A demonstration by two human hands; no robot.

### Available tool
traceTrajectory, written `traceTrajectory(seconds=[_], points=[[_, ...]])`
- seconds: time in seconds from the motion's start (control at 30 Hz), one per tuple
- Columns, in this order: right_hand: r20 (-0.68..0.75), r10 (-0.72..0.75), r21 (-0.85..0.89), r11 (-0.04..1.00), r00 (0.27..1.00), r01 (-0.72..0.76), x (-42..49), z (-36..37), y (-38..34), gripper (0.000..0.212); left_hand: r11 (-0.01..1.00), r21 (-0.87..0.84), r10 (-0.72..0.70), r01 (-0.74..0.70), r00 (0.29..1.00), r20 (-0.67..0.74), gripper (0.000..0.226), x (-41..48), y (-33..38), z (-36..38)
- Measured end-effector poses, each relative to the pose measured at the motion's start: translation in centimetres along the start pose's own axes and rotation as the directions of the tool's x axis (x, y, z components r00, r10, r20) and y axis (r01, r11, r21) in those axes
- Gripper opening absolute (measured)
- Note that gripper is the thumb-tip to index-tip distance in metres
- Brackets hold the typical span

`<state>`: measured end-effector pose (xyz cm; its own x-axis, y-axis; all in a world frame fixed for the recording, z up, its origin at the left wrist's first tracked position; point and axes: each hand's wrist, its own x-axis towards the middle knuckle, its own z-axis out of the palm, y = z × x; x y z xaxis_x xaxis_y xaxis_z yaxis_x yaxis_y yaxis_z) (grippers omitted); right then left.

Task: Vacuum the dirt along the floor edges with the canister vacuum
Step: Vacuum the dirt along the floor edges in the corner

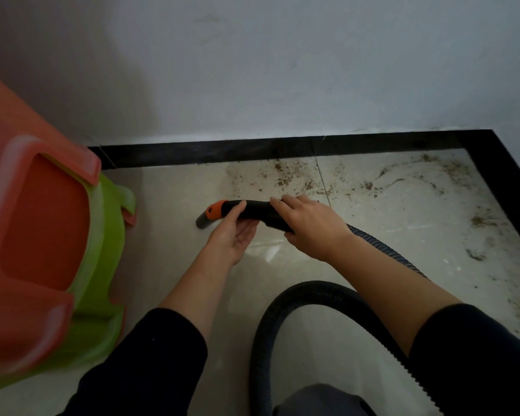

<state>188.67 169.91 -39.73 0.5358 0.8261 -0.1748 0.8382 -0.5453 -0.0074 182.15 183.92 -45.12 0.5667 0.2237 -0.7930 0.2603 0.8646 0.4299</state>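
- Nozzle (254,210): black, orange collar, grey tip; held level and low over the floor (168,265), near the skirting (222,151), tip end aimed left and down. Cannot tell if touching the tile.
- Left grip (234,235): palm up, cupping the front of the nozzle from below, thumb hooked over the top just behind the orange collar.
- Right grip (309,226): palm down, fingers wrapped over the rear end, right where the hose (282,295) joins.
- Hose: ribbed, dark; out to the right behind the right forearm, then back in a wide loop across the tile toward the bottom edge.
- Dirt (285,175): brown crumbs scattered along the skirting, just beyond and right of the nozzle; more spread toward the right corner.
- Stools (42,220): orange stacked on green, at far left, close to the wall (282,70), well apart from the dirt.
- Dark sleeves pushed up on both forearms.
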Motion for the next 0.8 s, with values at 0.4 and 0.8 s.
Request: traceTrajectory(seconds=[0.4, 0.8], points=[[0.018, -0.023, 0.000, 1.000, 1.000, 0.023, -1.7, -0.5, 0.6, 0.064, 0.999, -0.023, -0.023, 0.023, 1.000, -0.015, 0.016, -1.7, -1.6, 0.8], [0.027, 0.005, -0.008, 1.000, 1.000, -0.004, -4.1, -0.9, 1.8, 0.063, 0.998, -0.053, -0.044, 0.044, 0.999, 0.004, 0.018, -2.8, -3.8, 2.1]])
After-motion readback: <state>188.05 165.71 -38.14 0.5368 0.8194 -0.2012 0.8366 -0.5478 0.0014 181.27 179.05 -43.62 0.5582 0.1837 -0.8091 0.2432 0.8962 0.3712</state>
